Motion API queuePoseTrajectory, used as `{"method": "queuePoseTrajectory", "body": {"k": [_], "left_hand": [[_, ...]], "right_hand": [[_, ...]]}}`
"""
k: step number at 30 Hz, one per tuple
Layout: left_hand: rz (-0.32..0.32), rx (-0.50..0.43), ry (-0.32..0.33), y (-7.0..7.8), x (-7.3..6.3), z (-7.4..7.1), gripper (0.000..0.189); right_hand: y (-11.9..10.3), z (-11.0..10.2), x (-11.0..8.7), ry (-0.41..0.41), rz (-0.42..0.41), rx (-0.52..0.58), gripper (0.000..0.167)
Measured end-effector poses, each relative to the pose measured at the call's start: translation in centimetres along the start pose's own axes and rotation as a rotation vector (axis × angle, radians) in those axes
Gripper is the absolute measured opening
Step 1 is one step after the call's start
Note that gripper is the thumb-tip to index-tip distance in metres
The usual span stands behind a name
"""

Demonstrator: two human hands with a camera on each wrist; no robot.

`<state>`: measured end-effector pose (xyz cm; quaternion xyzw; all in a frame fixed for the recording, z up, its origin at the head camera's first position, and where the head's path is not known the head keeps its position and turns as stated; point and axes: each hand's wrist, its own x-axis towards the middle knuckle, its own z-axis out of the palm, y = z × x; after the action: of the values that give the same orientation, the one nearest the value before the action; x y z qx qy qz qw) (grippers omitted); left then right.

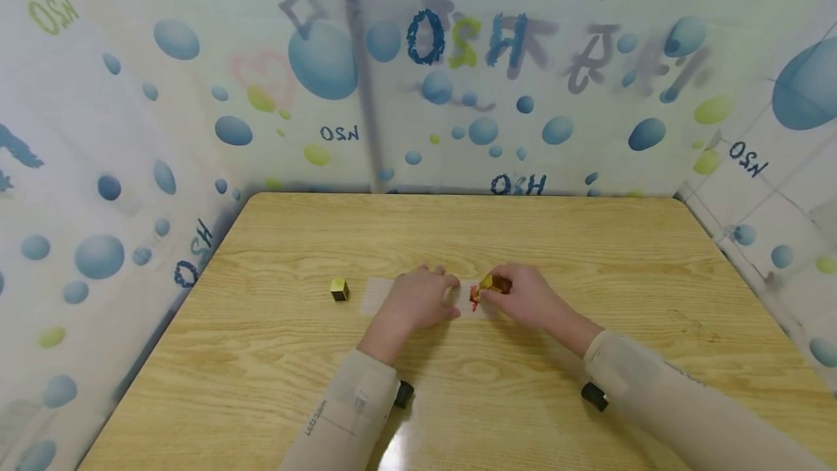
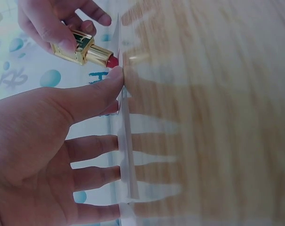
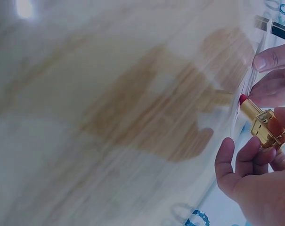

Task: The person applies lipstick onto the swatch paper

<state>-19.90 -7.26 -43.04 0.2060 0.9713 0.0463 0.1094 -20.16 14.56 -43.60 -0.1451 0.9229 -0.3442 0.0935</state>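
Note:
A white strip of paper (image 1: 375,296) lies flat on the wooden table. My left hand (image 1: 418,300) rests on it, and in the left wrist view its fingertips (image 2: 99,179) press along the sheet, straight and spread. Between thumb and fingers, my right hand (image 1: 530,296) holds a lipstick (image 2: 97,55) with a gold case. Its red tip (image 3: 243,99) is right at the paper's surface, close to the left thumb. Red marks (image 1: 474,298) show on the paper beside the tip. Left of the sheet stands the small gold and black lipstick cap (image 1: 338,289).
The wooden table (image 1: 588,238) reaches back to a curtain (image 1: 405,107) printed with blue and green bubbles, which also hangs at both sides. Dark camera mounts (image 1: 595,396) sit under both wrists, close above the table. Light glares on the front edge.

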Motion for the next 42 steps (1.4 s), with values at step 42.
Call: {"method": "queuePoseTrajectory", "body": {"k": [42], "left_hand": [[-0.015,-0.012,-0.019,0.1,0.0,-0.1,0.053]], "right_hand": [[-0.1,-1.4,-2.1,0.059,0.018,0.063,0.026]]}}
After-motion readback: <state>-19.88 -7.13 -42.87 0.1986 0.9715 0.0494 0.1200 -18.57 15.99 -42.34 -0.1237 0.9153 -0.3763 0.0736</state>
